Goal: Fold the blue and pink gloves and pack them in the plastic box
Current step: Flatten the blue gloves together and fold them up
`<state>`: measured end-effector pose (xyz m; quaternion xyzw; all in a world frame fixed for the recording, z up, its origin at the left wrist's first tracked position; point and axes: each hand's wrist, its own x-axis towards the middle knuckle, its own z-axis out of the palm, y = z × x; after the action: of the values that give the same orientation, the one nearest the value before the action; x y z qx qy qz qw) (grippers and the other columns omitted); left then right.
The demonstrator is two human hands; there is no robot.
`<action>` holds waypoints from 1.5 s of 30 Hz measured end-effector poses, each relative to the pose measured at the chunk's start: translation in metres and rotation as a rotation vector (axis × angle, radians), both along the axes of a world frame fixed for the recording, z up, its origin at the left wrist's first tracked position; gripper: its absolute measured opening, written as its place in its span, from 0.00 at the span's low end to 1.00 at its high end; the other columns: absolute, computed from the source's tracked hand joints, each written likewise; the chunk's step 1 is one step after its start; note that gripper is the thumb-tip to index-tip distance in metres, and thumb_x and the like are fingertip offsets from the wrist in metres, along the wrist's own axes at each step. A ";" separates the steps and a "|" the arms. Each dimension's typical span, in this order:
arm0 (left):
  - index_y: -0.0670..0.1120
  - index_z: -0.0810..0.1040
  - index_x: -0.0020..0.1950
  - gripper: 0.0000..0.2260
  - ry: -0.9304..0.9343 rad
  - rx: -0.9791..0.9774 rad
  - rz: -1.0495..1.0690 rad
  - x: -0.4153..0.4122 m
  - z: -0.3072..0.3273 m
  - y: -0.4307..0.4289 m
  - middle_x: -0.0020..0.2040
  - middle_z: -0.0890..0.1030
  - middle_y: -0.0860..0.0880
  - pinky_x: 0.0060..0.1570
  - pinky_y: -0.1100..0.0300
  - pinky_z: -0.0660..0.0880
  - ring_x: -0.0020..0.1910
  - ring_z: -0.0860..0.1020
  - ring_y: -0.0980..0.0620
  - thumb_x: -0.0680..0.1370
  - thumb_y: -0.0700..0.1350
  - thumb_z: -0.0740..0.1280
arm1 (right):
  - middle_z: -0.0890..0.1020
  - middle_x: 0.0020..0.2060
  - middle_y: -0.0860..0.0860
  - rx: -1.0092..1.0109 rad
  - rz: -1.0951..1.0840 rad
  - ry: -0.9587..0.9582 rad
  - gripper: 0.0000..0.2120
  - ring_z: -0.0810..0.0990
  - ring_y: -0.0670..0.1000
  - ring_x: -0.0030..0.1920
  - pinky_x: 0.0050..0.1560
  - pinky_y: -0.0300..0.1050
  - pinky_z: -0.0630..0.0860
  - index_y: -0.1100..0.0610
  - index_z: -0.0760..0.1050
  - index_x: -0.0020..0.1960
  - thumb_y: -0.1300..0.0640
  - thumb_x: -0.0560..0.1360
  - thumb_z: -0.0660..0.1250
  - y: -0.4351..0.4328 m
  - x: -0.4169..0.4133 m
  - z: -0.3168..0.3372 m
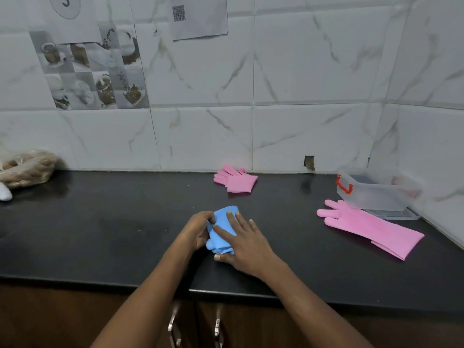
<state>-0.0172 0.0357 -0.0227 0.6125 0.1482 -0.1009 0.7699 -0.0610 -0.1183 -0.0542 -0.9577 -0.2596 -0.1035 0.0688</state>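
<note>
A folded blue glove (pixel 224 219) lies on the black counter (pixel 125 222) in the middle. My left hand (pixel 198 229) grips its left edge with curled fingers. My right hand (pixel 244 241) lies flat on top of it, fingers straight, thumb at the near end. One pink glove (pixel 369 227) lies stretched out at the right. A second pink glove (pixel 237 180), folded short, sits by the back wall. The clear plastic box (pixel 376 194) with a red handle stands open in the right corner, something blue dimly visible inside.
The box rests on its clear lid (pixel 394 214). A plastic bag of brownish things (pixel 27 169) sits at the far left by the wall. Tiled walls close the back and right side. Cabinet doors with metal handles (pixel 173 325) are below the counter edge.
</note>
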 end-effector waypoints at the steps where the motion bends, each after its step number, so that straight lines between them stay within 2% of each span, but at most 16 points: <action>1: 0.38 0.73 0.43 0.04 -0.031 0.077 0.033 0.000 0.002 -0.005 0.41 0.77 0.39 0.41 0.52 0.77 0.37 0.77 0.42 0.71 0.35 0.60 | 0.42 0.80 0.53 -0.004 -0.002 0.025 0.37 0.42 0.55 0.80 0.76 0.60 0.48 0.39 0.48 0.78 0.30 0.74 0.56 -0.004 0.001 -0.002; 6: 0.41 0.79 0.53 0.11 -0.342 0.818 0.240 -0.004 0.006 -0.028 0.49 0.81 0.43 0.43 0.58 0.70 0.45 0.76 0.47 0.71 0.37 0.66 | 0.40 0.79 0.54 -0.012 -0.013 0.104 0.41 0.39 0.55 0.79 0.76 0.62 0.46 0.37 0.44 0.78 0.24 0.70 0.51 -0.009 -0.003 -0.004; 8: 0.38 0.78 0.60 0.16 -0.406 1.019 0.298 -0.008 0.006 -0.033 0.58 0.79 0.40 0.50 0.56 0.71 0.53 0.76 0.43 0.73 0.37 0.66 | 0.40 0.79 0.55 0.026 -0.035 0.122 0.42 0.39 0.56 0.79 0.76 0.62 0.45 0.40 0.44 0.79 0.24 0.70 0.49 -0.003 -0.005 -0.003; 10: 0.41 0.74 0.65 0.18 -0.325 1.221 0.326 -0.009 0.006 -0.031 0.63 0.74 0.40 0.58 0.51 0.71 0.62 0.72 0.40 0.75 0.43 0.68 | 0.39 0.79 0.55 0.056 -0.067 0.146 0.42 0.38 0.57 0.79 0.76 0.63 0.45 0.41 0.41 0.79 0.25 0.71 0.49 0.003 -0.008 -0.003; 12: 0.42 0.74 0.64 0.23 -0.143 1.332 0.278 -0.007 0.007 -0.021 0.64 0.74 0.40 0.56 0.50 0.72 0.63 0.72 0.39 0.75 0.55 0.69 | 0.37 0.79 0.55 0.100 -0.097 0.182 0.43 0.35 0.58 0.78 0.76 0.64 0.42 0.40 0.38 0.78 0.24 0.70 0.48 0.009 -0.010 -0.003; 16: 0.39 0.76 0.61 0.23 -0.092 1.213 0.101 0.003 -0.002 -0.008 0.60 0.79 0.38 0.50 0.54 0.72 0.60 0.77 0.38 0.78 0.57 0.67 | 0.32 0.77 0.54 0.149 -0.054 0.340 0.42 0.29 0.58 0.76 0.74 0.66 0.37 0.39 0.37 0.78 0.24 0.70 0.47 0.013 -0.013 0.005; 17: 0.38 0.76 0.60 0.21 -0.116 1.177 0.114 0.005 -0.006 -0.008 0.59 0.80 0.37 0.48 0.54 0.71 0.59 0.77 0.38 0.78 0.54 0.67 | 0.38 0.79 0.55 0.255 -0.003 0.451 0.38 0.34 0.59 0.78 0.76 0.65 0.41 0.39 0.42 0.78 0.27 0.73 0.48 0.005 -0.010 0.012; 19: 0.36 0.77 0.55 0.16 -0.164 1.121 0.165 0.009 -0.010 -0.008 0.56 0.80 0.36 0.44 0.54 0.69 0.56 0.78 0.36 0.79 0.49 0.67 | 0.62 0.75 0.54 0.741 0.016 0.610 0.26 0.61 0.57 0.76 0.75 0.60 0.59 0.43 0.60 0.76 0.40 0.79 0.54 -0.017 -0.005 0.027; 21: 0.36 0.77 0.46 0.12 -0.213 1.069 0.181 0.016 -0.011 -0.004 0.48 0.81 0.37 0.42 0.56 0.68 0.48 0.78 0.38 0.79 0.46 0.66 | 0.77 0.64 0.54 1.055 -0.226 0.476 0.20 0.78 0.51 0.57 0.64 0.56 0.75 0.52 0.70 0.70 0.56 0.79 0.59 -0.038 0.002 0.032; 24: 0.39 0.73 0.35 0.14 -0.240 1.012 0.134 0.030 -0.009 0.005 0.35 0.76 0.43 0.37 0.58 0.66 0.38 0.73 0.44 0.79 0.44 0.67 | 0.81 0.47 0.57 1.335 -0.390 0.629 0.15 0.83 0.53 0.43 0.41 0.49 0.83 0.66 0.72 0.65 0.59 0.81 0.59 -0.036 0.003 0.025; 26: 0.39 0.74 0.35 0.14 -0.220 0.965 0.099 0.037 -0.007 0.011 0.32 0.74 0.46 0.35 0.59 0.66 0.36 0.71 0.47 0.79 0.42 0.67 | 0.82 0.49 0.60 1.479 -0.386 0.783 0.16 0.84 0.56 0.46 0.33 0.48 0.82 0.69 0.73 0.60 0.56 0.81 0.61 -0.016 0.003 0.024; 33: 0.33 0.77 0.46 0.06 -0.123 0.858 0.093 0.054 0.015 0.044 0.41 0.78 0.36 0.37 0.56 0.70 0.39 0.77 0.42 0.77 0.36 0.64 | 0.80 0.55 0.66 1.854 -0.402 0.866 0.13 0.81 0.60 0.47 0.40 0.55 0.80 0.71 0.70 0.61 0.70 0.77 0.60 0.063 0.025 0.030; 36: 0.35 0.75 0.39 0.07 -0.185 1.010 0.089 0.050 0.015 0.050 0.35 0.76 0.40 0.37 0.55 0.69 0.38 0.75 0.43 0.76 0.35 0.62 | 0.79 0.56 0.64 1.633 -0.441 0.721 0.09 0.80 0.58 0.49 0.44 0.49 0.76 0.65 0.71 0.55 0.66 0.76 0.59 0.077 0.025 0.027; 39: 0.33 0.77 0.45 0.09 -0.177 1.152 0.085 0.041 -0.002 0.052 0.49 0.81 0.33 0.45 0.52 0.73 0.51 0.79 0.35 0.76 0.36 0.59 | 0.73 0.63 0.59 0.902 -0.571 0.490 0.15 0.74 0.58 0.60 0.56 0.48 0.73 0.60 0.73 0.62 0.60 0.76 0.60 0.079 0.033 0.035; 41: 0.33 0.78 0.53 0.12 -0.214 1.166 0.097 0.037 -0.013 0.049 0.57 0.80 0.33 0.51 0.53 0.72 0.56 0.77 0.35 0.77 0.35 0.57 | 0.70 0.67 0.58 0.590 -0.616 0.397 0.18 0.70 0.60 0.66 0.64 0.50 0.70 0.58 0.73 0.65 0.56 0.76 0.62 0.073 0.036 0.033; 45: 0.42 0.63 0.74 0.24 -0.221 1.414 0.154 0.033 -0.015 0.026 0.72 0.65 0.35 0.68 0.44 0.62 0.70 0.64 0.35 0.78 0.35 0.56 | 0.76 0.63 0.59 0.719 -0.547 0.415 0.18 0.78 0.60 0.61 0.57 0.49 0.77 0.63 0.72 0.63 0.59 0.75 0.66 0.054 0.040 0.033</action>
<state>0.0156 0.0622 -0.0382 0.9589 0.1418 0.1363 0.2045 -0.0212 -0.0642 -0.0216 -0.9067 0.0723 -0.0081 0.4154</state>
